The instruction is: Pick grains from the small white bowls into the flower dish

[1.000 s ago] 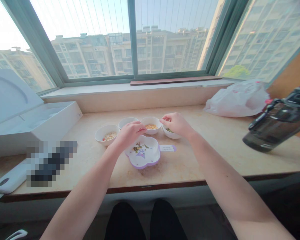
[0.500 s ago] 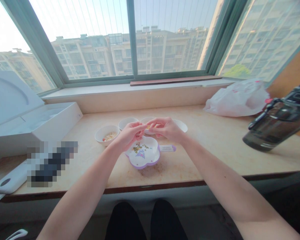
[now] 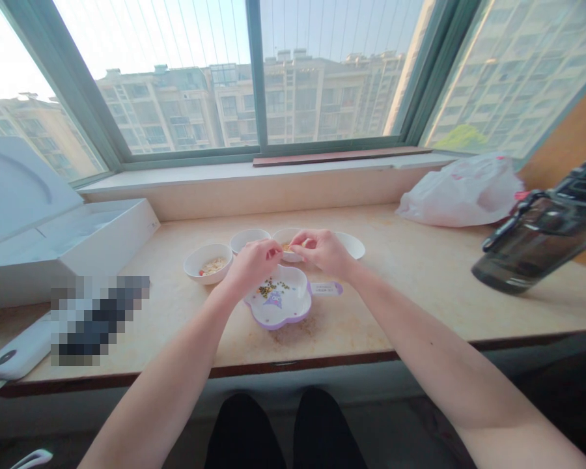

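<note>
Hovering close together by the far rim of a purple-edged dish point(image 3: 289, 314) of dark seeds point(image 3: 269, 288) on the bench point(image 3: 405, 280), the left hand point(image 3: 254, 260) is curled and the right hand point(image 3: 325, 253), before a bowl point(image 3: 284, 237) of yellow grain, is pinched, though I can't tell whether either holds anything.

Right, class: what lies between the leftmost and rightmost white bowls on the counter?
In the head view, a second white bowl partly behind the left hand, then a third white bowl partly behind the right hand.
</note>
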A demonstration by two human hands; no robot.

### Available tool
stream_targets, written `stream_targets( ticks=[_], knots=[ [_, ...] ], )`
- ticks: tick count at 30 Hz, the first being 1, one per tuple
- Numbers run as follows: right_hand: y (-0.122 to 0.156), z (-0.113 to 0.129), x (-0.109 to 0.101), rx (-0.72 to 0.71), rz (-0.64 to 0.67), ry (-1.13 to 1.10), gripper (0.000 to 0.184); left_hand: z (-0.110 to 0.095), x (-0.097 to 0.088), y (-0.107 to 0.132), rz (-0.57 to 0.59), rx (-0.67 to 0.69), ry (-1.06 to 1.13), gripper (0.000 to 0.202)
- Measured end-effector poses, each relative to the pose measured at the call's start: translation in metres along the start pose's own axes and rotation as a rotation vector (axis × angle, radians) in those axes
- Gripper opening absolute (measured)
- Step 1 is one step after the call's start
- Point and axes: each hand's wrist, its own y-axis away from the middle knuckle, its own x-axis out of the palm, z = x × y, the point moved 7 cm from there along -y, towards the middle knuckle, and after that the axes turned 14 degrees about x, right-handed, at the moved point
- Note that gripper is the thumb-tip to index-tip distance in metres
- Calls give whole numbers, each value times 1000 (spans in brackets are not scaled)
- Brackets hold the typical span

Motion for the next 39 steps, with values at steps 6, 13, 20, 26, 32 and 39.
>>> stream_targets(
  ticks=[6,13,20,26,32,39],
  knots=[
    [-10,-12,-8,-15,-222,222,9,6,9,5,333,102,-301,25],
    [-13,-14,-6,-88,-245,323,15,14,16,9,329,66,-229,21],
    [-9,-8,-11,-131,-260,278,15,14,14,11,319,64,-307,21],
    [-8,-7,-10,-122,-239,249,15,10,9,8,368,-9,-567,18],
    [-7,-8,-10,-122,-234,262,18,1,5,8,370,-45,-670,24],
    [-7,-7,-8,-135,-204,261,16,0,-1,8,333,-8,-593,27]
  ],
)
